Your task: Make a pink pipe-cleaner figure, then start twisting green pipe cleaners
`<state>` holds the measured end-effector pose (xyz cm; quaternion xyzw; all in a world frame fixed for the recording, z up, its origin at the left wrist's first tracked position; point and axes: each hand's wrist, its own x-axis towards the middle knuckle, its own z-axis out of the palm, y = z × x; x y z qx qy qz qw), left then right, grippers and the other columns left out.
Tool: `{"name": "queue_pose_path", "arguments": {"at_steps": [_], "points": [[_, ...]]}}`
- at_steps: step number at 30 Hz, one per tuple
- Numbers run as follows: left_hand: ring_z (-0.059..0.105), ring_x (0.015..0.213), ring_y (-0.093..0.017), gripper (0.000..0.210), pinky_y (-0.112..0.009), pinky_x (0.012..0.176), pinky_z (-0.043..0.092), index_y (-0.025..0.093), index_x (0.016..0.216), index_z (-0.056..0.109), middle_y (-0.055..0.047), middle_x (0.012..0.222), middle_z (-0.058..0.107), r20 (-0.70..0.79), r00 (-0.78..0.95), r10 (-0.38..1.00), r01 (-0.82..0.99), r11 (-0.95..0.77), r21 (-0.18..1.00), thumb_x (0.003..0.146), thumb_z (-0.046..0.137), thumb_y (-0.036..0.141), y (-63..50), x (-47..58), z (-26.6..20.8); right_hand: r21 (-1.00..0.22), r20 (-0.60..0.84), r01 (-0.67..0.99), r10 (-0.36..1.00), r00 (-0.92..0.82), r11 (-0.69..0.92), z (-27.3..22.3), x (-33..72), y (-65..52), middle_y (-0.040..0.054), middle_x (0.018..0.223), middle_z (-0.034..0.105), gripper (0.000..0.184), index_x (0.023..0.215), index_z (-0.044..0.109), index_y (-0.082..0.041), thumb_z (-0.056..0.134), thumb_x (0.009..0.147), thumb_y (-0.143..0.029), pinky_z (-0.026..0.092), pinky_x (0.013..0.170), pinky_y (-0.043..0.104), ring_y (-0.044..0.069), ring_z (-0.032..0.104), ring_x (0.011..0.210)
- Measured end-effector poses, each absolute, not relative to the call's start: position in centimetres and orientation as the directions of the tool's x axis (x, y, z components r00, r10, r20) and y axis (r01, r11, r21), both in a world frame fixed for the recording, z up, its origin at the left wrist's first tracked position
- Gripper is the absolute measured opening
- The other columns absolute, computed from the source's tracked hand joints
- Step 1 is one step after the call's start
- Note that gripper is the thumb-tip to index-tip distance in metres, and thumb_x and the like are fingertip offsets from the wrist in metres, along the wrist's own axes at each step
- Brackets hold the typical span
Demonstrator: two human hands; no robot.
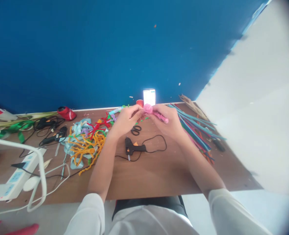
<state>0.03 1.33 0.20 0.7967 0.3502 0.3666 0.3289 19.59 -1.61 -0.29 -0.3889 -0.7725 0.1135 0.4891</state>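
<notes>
A pink fuzzy pipe cleaner (148, 108), wound into a round coil at one end, is held up over the table. My left hand (127, 120) pinches the coil from the left with thumb and fingers. From the other side my right hand (169, 120) is closed around the pipe cleaner, and its twisted pink tail shows across the palm. Just below the hands lie black-handled scissors (136, 130), and nearer to me a black hot glue gun (134, 147) with its cord looped to the right. Behind the coil stands a lit phone (149, 97).
Orange, red and purple pipe cleaners and pale blue ribbon (85, 140) lie heaped at left. Straight pipe cleaners (195, 127) bundle at right. Farther left are more glue guns (53, 135), a power strip (24, 173) and a white tubular frame (42, 176). A blue wall (110, 49) backs the table.
</notes>
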Motion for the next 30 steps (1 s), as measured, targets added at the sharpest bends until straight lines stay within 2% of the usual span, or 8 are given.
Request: {"name": "queue_pose_path", "arguments": {"at_steps": [10, 15, 17, 20, 23, 25, 27, 30], "points": [[0.066, 0.078, -0.013, 0.016, -0.024, 0.07, 0.05, 0.019, 0.101, 0.068, -0.003, 0.092, 0.072, 0.542, 0.411, 0.733, 0.328, -0.674, 0.662, 0.097, 0.058, 0.032, 1.0, 0.7, 0.3, -0.585, 0.61, 0.514, 0.758, -0.231, 0.628, -0.6, 19.8, -1.2, -0.0016, 0.068, 0.054, 0.015, 0.083, 0.056, -0.02, 0.055, 0.095, -0.029, 0.032, 0.062, 0.028, 0.013, 0.045, 0.062], [0.069, 0.089, -0.015, 0.022, -0.03, 0.079, 0.052, 0.022, 0.096, 0.069, -0.005, 0.095, 0.075, 0.815, 0.415, 0.404, 0.434, -0.876, 0.213, 0.102, 0.048, 0.024, 0.8, 0.6, -0.7, -0.914, 0.397, -0.044, 0.87, -0.291, 0.402, -0.4, 19.1, -1.5, -0.0047, 0.064, 0.041, 0.027, 0.077, 0.051, -0.022, 0.06, 0.094, -0.042, 0.031, 0.057, 0.027, 0.011, 0.036, 0.06], [0.069, 0.095, -0.017, 0.02, -0.033, 0.08, 0.051, 0.025, 0.104, 0.069, -0.005, 0.103, 0.076, 0.862, 0.429, 0.27, 0.491, -0.871, 0.028, 0.1, 0.05, 0.02, 0.5, 0.4, -1.2, -0.952, 0.26, -0.259, 0.874, -0.411, 0.162, -0.2, 18.8, -1.9, -0.0061, 0.061, 0.037, 0.03, 0.077, 0.052, -0.023, 0.065, 0.091, -0.046, 0.03, 0.054, 0.026, 0.011, 0.034, 0.056], [0.069, 0.102, -0.017, 0.021, -0.034, 0.083, 0.05, 0.028, 0.112, 0.067, -0.005, 0.109, 0.076, 0.903, 0.393, 0.176, 0.484, -0.874, -0.041, 0.097, 0.055, 0.019, 0.1, 0.2, -1.4, -0.927, 0.201, -0.374, 0.843, -0.499, 0.0, 0.1, 18.5, -2.5, -0.0067, 0.06, 0.038, 0.031, 0.076, 0.053, -0.022, 0.068, 0.088, -0.045, 0.029, 0.05, 0.026, 0.009, 0.036, 0.053], [0.069, 0.1, -0.017, 0.019, -0.032, 0.085, 0.051, 0.025, 0.107, 0.069, -0.005, 0.105, 0.076, 0.899, 0.336, 0.282, 0.433, -0.893, 0.119, 0.099, 0.052, 0.019, -0.3, 0.3, -0.4, -0.936, 0.306, -0.278, 0.888, -0.343, 0.216, 0.2, 18.5, -2.8, -0.0053, 0.063, 0.046, 0.026, 0.08, 0.056, -0.022, 0.064, 0.092, -0.044, 0.027, 0.048, 0.027, 0.009, 0.038, 0.05], [0.069, 0.095, -0.016, 0.013, -0.03, 0.083, 0.052, 0.021, 0.103, 0.069, -0.005, 0.102, 0.075, 0.776, 0.355, 0.521, 0.372, -0.84, 0.395, 0.098, 0.058, 0.027, -0.5, 0.4, 0.6, -0.909, 0.415, -0.053, 0.889, -0.194, 0.413, 0.1, 18.8, -2.7, -0.0049, 0.065, 0.048, 0.022, 0.084, 0.057, -0.022, 0.06, 0.095, -0.041, 0.028, 0.049, 0.027, 0.009, 0.038, 0.051], [0.068, 0.092, -0.016, 0.023, -0.027, 0.077, 0.053, 0.02, 0.111, 0.067, -0.006, 0.108, 0.073, 0.582, 0.399, 0.709, 0.305, -0.701, 0.645, 0.093, 0.064, 0.035, -0.7, 0.4, 1.4, -0.801, 0.539, 0.23, 0.833, -0.122, 0.552, 0.0, 19.1, -2.5, -0.0047, 0.064, 0.048, 0.02, 0.082, 0.053, -0.022, 0.058, 0.096, -0.035, 0.03, 0.053, 0.028, 0.01, 0.04, 0.054], [0.065, 0.083, -0.014, 0.027, -0.024, 0.068, 0.05, 0.019, 0.106, 0.068, -0.005, 0.098, 0.071, 0.368, 0.475, 0.799, 0.216, -0.512, 0.831, 0.092, 0.065, 0.042, -0.9, 0.3, 1.8, -0.533, 0.697, 0.525, 0.696, -0.172, 0.663, -0.3, 19.1, -2.2, -0.0021, 0.067, 0.052, 0.018, 0.08, 0.048, -0.022, 0.055, 0.096, -0.026, 0.032, 0.059, 0.028, 0.012, 0.045, 0.06]]}}
